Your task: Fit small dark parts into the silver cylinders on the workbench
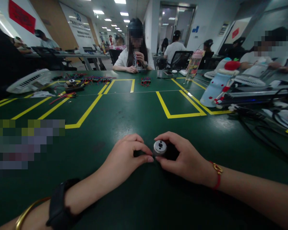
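My right hand (186, 159) grips a small round part (160, 148) with a grey face and a dark body, holding it just above the green table (139, 118). My left hand (123, 158) rests on the table right beside it, thumb and forefinger pinched together at the part's left edge. Whether the left fingers hold something tiny is hidden. A black watch and a gold bangle are on my left wrist, a red cord bracelet on my right.
Yellow tape lines (180, 105) mark boxes on the table. Coloured wires (96, 79) and a white fan (28, 81) lie far left. A pale blue bottle (217, 88) and black cables (264, 124) are at right. A person (134, 51) sits opposite; others sit further back.
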Demonstrator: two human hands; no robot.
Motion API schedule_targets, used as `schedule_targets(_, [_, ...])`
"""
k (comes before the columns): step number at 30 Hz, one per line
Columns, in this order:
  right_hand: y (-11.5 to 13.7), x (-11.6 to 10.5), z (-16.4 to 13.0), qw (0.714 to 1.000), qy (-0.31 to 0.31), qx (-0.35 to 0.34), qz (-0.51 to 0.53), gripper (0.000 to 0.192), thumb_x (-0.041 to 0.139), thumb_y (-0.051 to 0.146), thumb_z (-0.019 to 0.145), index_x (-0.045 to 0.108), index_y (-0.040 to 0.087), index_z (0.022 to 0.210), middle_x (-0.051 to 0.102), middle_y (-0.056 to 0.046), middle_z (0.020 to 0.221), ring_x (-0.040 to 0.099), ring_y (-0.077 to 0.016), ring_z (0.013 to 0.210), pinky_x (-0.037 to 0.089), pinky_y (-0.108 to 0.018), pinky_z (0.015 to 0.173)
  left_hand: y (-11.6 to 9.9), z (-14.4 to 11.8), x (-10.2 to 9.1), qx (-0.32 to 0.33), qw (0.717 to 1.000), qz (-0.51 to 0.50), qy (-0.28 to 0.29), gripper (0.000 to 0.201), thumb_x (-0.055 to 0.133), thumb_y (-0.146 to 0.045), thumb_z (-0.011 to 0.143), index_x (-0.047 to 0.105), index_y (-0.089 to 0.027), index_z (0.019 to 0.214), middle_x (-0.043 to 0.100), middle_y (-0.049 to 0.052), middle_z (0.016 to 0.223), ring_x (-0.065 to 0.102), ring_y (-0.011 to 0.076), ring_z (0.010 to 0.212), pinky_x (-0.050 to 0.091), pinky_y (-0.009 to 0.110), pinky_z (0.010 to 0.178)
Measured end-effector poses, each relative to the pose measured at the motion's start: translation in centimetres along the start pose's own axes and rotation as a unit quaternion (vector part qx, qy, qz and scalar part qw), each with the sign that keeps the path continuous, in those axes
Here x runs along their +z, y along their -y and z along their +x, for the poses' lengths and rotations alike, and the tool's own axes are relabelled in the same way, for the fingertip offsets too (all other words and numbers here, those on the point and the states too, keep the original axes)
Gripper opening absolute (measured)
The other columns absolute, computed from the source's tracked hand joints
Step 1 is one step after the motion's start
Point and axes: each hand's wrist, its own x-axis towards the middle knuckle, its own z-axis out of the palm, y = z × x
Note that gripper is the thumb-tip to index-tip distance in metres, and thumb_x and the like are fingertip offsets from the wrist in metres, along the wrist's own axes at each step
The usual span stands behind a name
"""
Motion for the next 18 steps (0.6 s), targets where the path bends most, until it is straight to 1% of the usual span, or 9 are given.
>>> schedule_targets(3, [-0.3,-1.4,0.3,0.999,-0.032,0.033,-0.006,0.039,0.068,0.032,0.075,0.058,0.023,0.112,0.065,-0.004,0.105,0.063,-0.0144,0.091,0.052,-0.029,0.080,0.1,-0.4,-1.5,-0.028,0.999,-0.010,-0.011,0.021,0.072,-0.041,0.078,0.074,-0.030,0.097,0.065,0.001,0.097,0.061,0.0200,0.089,0.047,0.031,0.078])
schedule_targets(6, [-2.3,-5.2,0.1,0.984,-0.123,0.110,-0.063,0.044,0.068,0.039,0.075,0.059,0.020,0.113,0.066,-0.007,0.104,0.065,-0.0174,0.087,0.053,-0.033,0.078,1.1,-1.6,-4.1,-0.084,0.996,0.002,-0.043,0.030,0.062,-0.049,0.084,0.071,-0.028,0.102,0.065,0.002,0.102,0.061,0.0201,0.086,0.046,0.031,0.073])
schedule_targets(8, [-4.6,-8.6,-0.7,0.954,-0.191,0.173,-0.150,0.048,0.070,0.043,0.071,0.060,0.019,0.111,0.067,-0.008,0.102,0.064,-0.0186,0.083,0.052,-0.034,0.076,2.1,-2.6,-5.6,-0.134,0.990,0.006,-0.051,0.034,0.057,-0.051,0.087,0.069,-0.025,0.104,0.066,0.003,0.102,0.061,0.0206,0.087,0.046,0.032,0.074])
schedule_targets(10, [-7.2,-12.0,-2.0,0.911,-0.234,0.245,-0.236,0.049,0.071,0.044,0.068,0.062,0.019,0.109,0.067,-0.008,0.098,0.063,-0.0192,0.080,0.050,-0.035,0.075,3.0,-3.6,-6.4,-0.173,0.983,0.003,-0.058,0.035,0.055,-0.052,0.088,0.068,-0.023,0.103,0.067,0.003,0.102,0.062,0.0213,0.089,0.047,0.032,0.076])
schedule_targets(12, [-9.7,-14.7,-3.6,0.875,-0.253,0.305,-0.279,0.050,0.071,0.047,0.067,0.062,0.019,0.108,0.066,-0.009,0.095,0.061,-0.0203,0.077,0.049,-0.036,0.073,3.6,-4.1,-6.6,-0.193,0.979,-0.001,-0.068,0.035,0.054,-0.052,0.087,0.068,-0.023,0.101,0.067,0.003,0.103,0.063,0.0222,0.092,0.047,0.033,0.078])
schedule_targets(13, [-10.7,-15.7,-4.3,0.865,-0.254,0.324,-0.286,0.051,0.069,0.049,0.069,0.061,0.019,0.109,0.066,-0.010,0.095,0.061,-0.0212,0.077,0.049,-0.037,0.071,3.8,-4.2,-6.5,-0.198,0.978,-0.002,-0.072,0.035,0.054,-0.052,0.087,0.068,-0.023,0.101,0.068,0.002,0.104,0.063,0.0226,0.093,0.047,0.033,0.079])
schedule_targets(15, [-11.8,-16.7,-5.4,0.852,-0.255,0.330,-0.315,0.057,0.065,0.055,0.070,0.059,0.017,0.113,0.064,-0.013,0.100,0.061,-0.0248,0.082,0.049,-0.040,0.072,3.8,-4.3,-6.3,-0.201,0.976,-0.002,-0.081,0.036,0.053,-0.052,0.087,0.068,-0.023,0.100,0.068,0.003,0.103,0.064,0.0229,0.093,0.047,0.033,0.080])
schedule_targets(16, [-11.8,-16.6,-5.6,0.842,-0.265,0.310,-0.353,0.062,0.065,0.057,0.069,0.058,0.016,0.115,0.063,-0.016,0.105,0.061,-0.0282,0.089,0.048,-0.044,0.076,3.8,-4.3,-6.2,-0.201,0.976,-0.001,-0.084,0.036,0.053,-0.053,0.087,0.068,-0.022,0.100,0.069,0.003,0.102,0.064,0.0229,0.092,0.048,0.033,0.079])
schedule_targets(18, [-10.8,-15.4,-5.2,0.826,-0.276,0.225,-0.437,0.071,0.066,0.059,0.068,0.055,0.013,0.122,0.058,-0.019,0.118,0.054,-0.0346,0.109,0.044,-0.052,0.090,3.6,-4.1,-6.0,-0.203,0.975,0.003,-0.089,0.037,0.054,-0.053,0.086,0.068,-0.022,0.099,0.070,0.003,0.101,0.064,0.0230,0.092,0.048,0.033,0.079])
